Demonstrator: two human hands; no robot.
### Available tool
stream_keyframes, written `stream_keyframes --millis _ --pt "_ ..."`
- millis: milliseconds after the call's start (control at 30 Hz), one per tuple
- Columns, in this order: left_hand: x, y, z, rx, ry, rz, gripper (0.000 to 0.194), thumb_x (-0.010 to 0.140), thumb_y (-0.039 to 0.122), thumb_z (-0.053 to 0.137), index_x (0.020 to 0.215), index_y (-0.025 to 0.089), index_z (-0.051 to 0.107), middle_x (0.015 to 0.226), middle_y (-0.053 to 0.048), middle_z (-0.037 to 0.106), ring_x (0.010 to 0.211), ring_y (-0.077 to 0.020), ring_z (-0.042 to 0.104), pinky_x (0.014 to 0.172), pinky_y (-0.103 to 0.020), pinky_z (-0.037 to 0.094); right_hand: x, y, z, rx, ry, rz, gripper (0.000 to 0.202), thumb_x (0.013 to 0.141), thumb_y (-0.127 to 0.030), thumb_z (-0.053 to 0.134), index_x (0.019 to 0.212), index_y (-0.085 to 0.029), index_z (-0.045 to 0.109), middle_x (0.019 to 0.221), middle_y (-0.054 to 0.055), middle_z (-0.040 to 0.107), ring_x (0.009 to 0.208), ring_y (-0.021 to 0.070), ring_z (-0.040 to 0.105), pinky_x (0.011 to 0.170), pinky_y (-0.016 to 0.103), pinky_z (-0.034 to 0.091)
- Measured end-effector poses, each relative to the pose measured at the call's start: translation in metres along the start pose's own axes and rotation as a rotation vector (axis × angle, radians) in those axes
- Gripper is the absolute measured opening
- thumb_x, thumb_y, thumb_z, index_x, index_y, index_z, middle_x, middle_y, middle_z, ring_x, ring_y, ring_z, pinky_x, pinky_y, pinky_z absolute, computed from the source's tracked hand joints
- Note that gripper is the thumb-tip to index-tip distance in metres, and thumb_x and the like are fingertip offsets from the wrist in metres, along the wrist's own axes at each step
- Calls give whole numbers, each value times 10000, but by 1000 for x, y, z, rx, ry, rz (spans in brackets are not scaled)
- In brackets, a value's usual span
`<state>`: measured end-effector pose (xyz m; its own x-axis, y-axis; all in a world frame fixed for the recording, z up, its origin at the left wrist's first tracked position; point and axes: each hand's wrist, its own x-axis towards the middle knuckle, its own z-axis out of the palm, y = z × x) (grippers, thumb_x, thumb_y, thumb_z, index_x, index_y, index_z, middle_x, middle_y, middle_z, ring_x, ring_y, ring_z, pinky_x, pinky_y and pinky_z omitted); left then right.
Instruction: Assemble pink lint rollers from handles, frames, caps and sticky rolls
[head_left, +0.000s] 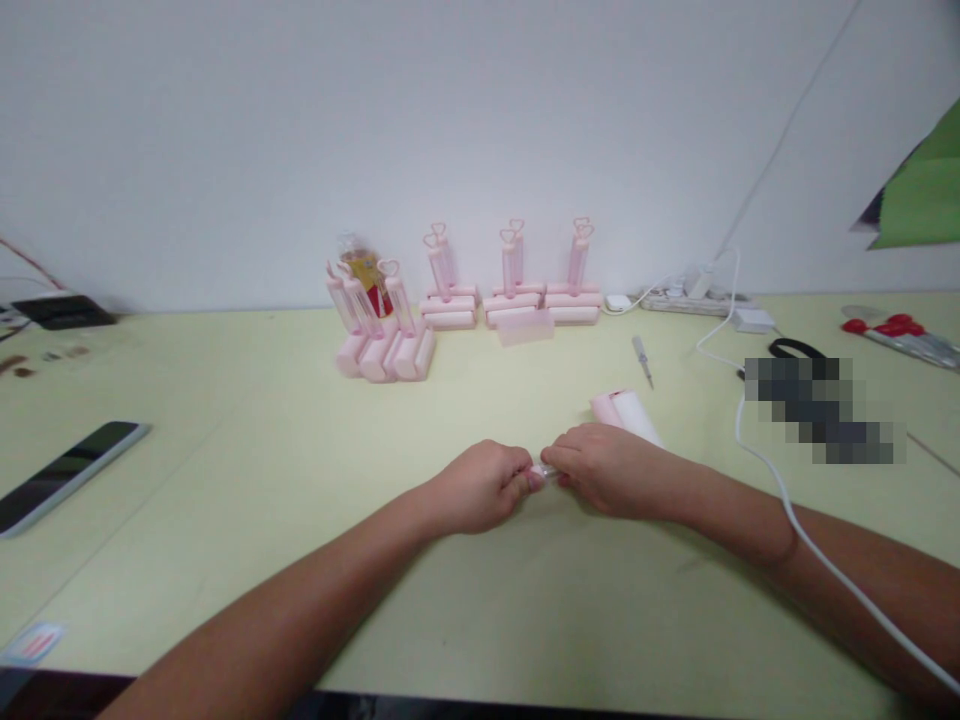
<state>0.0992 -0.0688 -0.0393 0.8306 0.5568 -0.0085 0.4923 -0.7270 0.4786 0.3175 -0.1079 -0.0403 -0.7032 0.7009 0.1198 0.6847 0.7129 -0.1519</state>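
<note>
L hand (484, 490) & R hand (611, 470) nearly meet at the tabletop's (262, 420) middle, the grip of each pinching one end of a small clear piece (550, 472) btwn them, mostly hidden by fingers, so can't tell its full shape. Pink-and-white piece (634, 415) lies just behind R hand, partly hidden by it, w/ a small screwdriver (643, 362) a bit farther back. Pink units (511, 305) w/ heart-shaped tops stand in grps nr the wall (480, 120), phone (71, 475) far L, white cable (772, 470) across R forearm (739, 510).
</note>
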Motion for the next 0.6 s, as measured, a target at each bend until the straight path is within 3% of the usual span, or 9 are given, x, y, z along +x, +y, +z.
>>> stream_keyframes --millis 200,333,467,600 --pt "3 5 -2 400 24 21 313 963 397 430 865 159 609 727 -90 664 627 -204 597 572 -284 361 0 9 -7 149 -82 47 71 878 -180 554 863 -158 620 832 71 695 752 173 608 674 268 369" --pt "4 10 -8 490 34 50 293 974 366 425 896 156 614 826 -87 690 754 -233 642 641 -311 429 2 7 -14 158 -86 92 108 895 -208 535 882 -155 628 845 75 699 763 184 613 681 273 374" --pt "2 6 -15 334 88 -6 331 958 433 465 939 161 652 857 -68 689 779 -210 636 655 -291 434 4 6 -15 48 -42 125 146 902 -239 540 942 -152 650 859 93 698 796 217 606 725 318 371" --pt "17 -18 -29 -15 218 -46 430 992 463 358 939 167 665 788 -21 666 716 -154 607 647 -256 438 5 13 -15 -16 87 149 229 934 -298 537 1077 -161 652 919 104 691 893 249 587 808 363 375"
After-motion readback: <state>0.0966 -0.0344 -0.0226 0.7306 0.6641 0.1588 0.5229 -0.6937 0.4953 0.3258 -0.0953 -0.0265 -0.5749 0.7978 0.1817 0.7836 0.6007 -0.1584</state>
